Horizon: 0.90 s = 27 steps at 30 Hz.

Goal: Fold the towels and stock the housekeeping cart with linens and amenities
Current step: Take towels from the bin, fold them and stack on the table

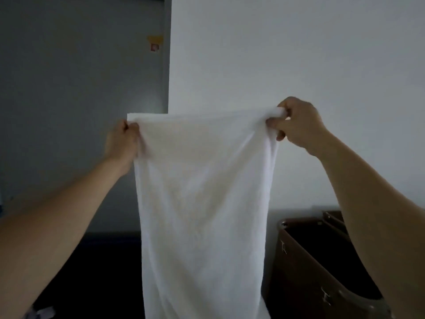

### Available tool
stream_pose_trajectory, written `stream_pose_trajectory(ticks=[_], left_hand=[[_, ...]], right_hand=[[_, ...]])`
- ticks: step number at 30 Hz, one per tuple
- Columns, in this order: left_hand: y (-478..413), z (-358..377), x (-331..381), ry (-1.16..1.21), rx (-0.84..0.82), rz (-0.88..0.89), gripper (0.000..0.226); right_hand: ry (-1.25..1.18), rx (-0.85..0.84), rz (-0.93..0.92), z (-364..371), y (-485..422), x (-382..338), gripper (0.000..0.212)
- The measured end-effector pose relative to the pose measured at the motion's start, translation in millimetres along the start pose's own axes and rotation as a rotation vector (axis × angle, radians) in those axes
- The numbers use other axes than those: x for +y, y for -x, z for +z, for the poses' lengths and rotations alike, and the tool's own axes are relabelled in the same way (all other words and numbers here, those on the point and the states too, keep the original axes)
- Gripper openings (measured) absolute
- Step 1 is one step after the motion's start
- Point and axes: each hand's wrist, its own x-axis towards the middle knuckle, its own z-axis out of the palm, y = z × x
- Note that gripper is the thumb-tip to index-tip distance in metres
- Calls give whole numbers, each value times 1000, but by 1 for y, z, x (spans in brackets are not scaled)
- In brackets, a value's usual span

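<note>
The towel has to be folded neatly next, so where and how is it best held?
Near its two top corners, one from each side, as the left hand and right hand pinch it now. The towel hangs long and flat from a taut top edge, so corner grips likely keep it spread.

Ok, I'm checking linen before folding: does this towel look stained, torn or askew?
Nothing stands out. The white towel hangs roughly level between the left hand and right hand, each gripping a top corner; no tear or stain shows.
</note>
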Motion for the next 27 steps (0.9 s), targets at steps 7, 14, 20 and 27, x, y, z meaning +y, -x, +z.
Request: stream_pose_trajectory(ticks=[7,14,20,27], left_hand=[[35,-26,52,63,-6,60,15],[90,-60,91,55,5,71,23],[150,-81,138,11,125,108,27],[170,-104,160,-105,165,211,34]], right_hand=[[-194,68,102,-40,41,-28,22],[-368,127,102,-78,89,-38,27],[-367,228,148,-120,124,-55,39],[-366,238,196,-149,142,-71,13]])
